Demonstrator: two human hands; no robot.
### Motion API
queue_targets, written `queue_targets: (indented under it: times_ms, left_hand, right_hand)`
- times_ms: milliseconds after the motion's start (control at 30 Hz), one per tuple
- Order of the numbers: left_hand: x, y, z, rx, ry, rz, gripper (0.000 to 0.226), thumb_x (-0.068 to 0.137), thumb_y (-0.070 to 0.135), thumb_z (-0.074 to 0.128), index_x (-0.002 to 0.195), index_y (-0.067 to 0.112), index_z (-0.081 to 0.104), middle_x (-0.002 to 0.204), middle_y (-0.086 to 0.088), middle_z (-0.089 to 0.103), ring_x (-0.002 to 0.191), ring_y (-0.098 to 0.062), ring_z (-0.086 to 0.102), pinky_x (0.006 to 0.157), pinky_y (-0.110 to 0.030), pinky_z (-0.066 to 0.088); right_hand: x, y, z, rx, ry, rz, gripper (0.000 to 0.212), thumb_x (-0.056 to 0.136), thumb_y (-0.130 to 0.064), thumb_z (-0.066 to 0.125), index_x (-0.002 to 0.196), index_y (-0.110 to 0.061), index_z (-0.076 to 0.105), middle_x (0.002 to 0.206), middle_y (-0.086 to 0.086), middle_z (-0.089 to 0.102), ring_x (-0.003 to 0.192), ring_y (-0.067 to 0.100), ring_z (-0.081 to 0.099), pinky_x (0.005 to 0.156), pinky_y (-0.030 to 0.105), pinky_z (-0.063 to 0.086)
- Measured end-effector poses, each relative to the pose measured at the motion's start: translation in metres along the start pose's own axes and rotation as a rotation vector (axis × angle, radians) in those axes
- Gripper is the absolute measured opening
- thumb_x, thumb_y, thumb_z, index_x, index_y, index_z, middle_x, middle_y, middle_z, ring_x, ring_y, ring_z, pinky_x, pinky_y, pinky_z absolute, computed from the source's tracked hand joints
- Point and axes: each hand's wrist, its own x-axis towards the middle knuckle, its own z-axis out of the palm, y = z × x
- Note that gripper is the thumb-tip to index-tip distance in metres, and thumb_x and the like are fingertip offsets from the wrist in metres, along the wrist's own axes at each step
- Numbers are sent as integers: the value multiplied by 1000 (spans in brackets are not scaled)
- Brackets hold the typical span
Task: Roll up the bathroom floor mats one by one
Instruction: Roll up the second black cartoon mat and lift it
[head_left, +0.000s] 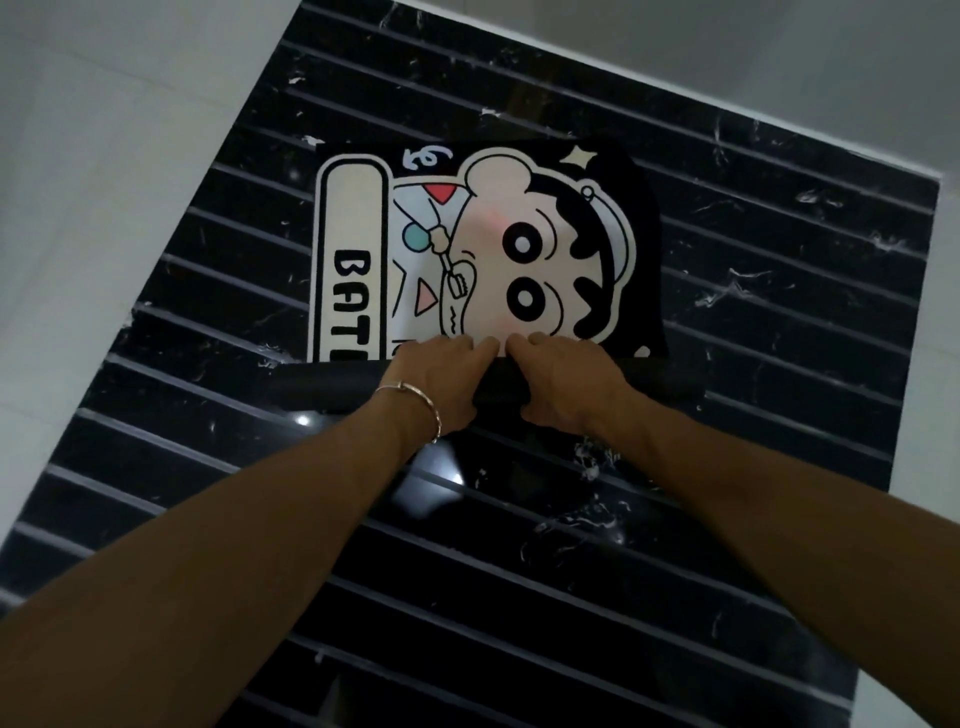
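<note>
your left hand (441, 374) and right hand (561, 379) both grasp the rolled near edge of the mat (467, 244), lying on the dark grooved floor (779, 312). it appears soft, light; grip the roll wider for evenness.

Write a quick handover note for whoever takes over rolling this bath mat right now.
Left hand and right hand: both pressed side by side on the rolled part of the cartoon bath mat, fingers over its front edge.
Mat lies on the black grooved marble floor; near end rolled, far part flat, showing the letters BAT.
Done: roll started.
Left: roll away to the far edge. No other mats in view.
</note>
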Motion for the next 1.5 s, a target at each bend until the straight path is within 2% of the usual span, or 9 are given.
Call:
queue_targets:
  times_ms: [133, 333, 533, 733, 933, 1133, 1233, 1400, 1500]
  left_hand:
    - [0, 3, 1, 99, -18, 27, 50, 83, 28, 62, 125, 18, 35, 113, -5, 52, 101, -26, 56, 73, -37, 42]
    - [7, 0, -5, -16, -119, 41, 48, 82, 29, 63, 123, 19, 39, 105, -5, 60, 91, -25, 61, 69, -32, 41]
    - [0, 3, 2, 24, -57, 28, 47, 83, 26, 62, 122, 17, 38, 111, -5, 55, 98, -26, 58, 70, -34, 40]
    - [9, 0, -3, -10, -140, 44, 48, 79, 32, 66, 119, 19, 44, 104, -3, 62, 92, -24, 62, 71, -33, 45]
    - [3, 4, -2, 66, -32, 11, 51, 79, 29, 66, 121, 17, 40, 112, -5, 55, 102, -26, 58, 78, -37, 43]
    - [13, 1, -16, -3, -233, 9, 50, 76, 36, 69, 119, 19, 49, 106, -4, 64, 96, -26, 62, 76, -33, 46]
    - [12, 4, -13, -12, -199, 31, 51, 76, 36, 68, 119, 18, 46, 105, -5, 63, 94, -25, 62, 75, -33, 46]
    - [8, 2, -3, 108, -4, 45, 47, 82, 35, 62, 120, 17, 40, 111, -4, 57, 99, -25, 59, 73, -35, 44]
    - [12, 2, -5, 71, -99, 41, 45, 81, 31, 64, 118, 17, 43, 108, -5, 61, 96, -26, 61, 73, -34, 44]
  right_hand:
    - [6, 4, -8, 209, -220, -3, 46, 76, -32, 70, 113, -15, 47, 104, 8, 60, 89, 26, 59, 72, 37, 50]
    - [-6, -5, 7, 72, 50, -6, 51, 77, -32, 68, 117, -14, 43, 110, 8, 53, 97, 26, 54, 70, 36, 42]
    - [6, 0, -8, 289, -302, 19, 46, 75, -30, 71, 113, -15, 48, 103, 6, 61, 91, 25, 60, 76, 38, 52]
    - [-11, -15, 5, 20, 10, 27, 52, 79, -29, 67, 122, -15, 41, 114, 7, 55, 104, 27, 53, 83, 38, 39]
    - [10, -8, -14, 289, -338, 64, 48, 75, -28, 73, 114, -14, 49, 107, 8, 62, 88, 25, 59, 70, 34, 48]
    - [-12, -25, 0, 11, 25, 93, 58, 78, -27, 67, 126, -15, 38, 121, 9, 49, 108, 29, 50, 83, 41, 39]
    - [-12, -24, 3, 73, -3, 153, 57, 79, -26, 67, 127, -14, 37, 122, 10, 49, 109, 30, 50, 86, 44, 40]
    - [-2, -14, -5, 227, -114, 137, 47, 79, -32, 66, 114, -13, 42, 111, 9, 55, 94, 29, 56, 72, 38, 41]
    - [-8, -20, 0, 167, -25, 139, 52, 79, -30, 66, 121, -14, 40, 116, 9, 53, 103, 30, 53, 81, 40, 39]
